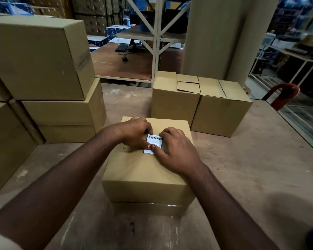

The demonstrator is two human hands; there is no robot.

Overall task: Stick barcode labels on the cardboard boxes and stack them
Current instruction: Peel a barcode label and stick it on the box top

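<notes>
A closed cardboard box (pixel 143 174) stands on the floor right in front of me. A white barcode label (pixel 154 141) lies on its top face, near the far half. My left hand (pixel 134 134) holds the label's left edge with bent fingers, its thumb on the lower part. My right hand (pixel 177 150) holds the right edge, and its thumb lies across the lower part beside the left thumb. Whether the label is fully stuck down I cannot tell.
A stack of larger cardboard boxes (pixel 43 69) rises at the left. Two more boxes (pixel 201 105) stand side by side behind the near one. A round pillar (pixel 215 33) and a white shelf frame (pixel 155 42) are beyond. A red handle (pixel 285 94) is at the right.
</notes>
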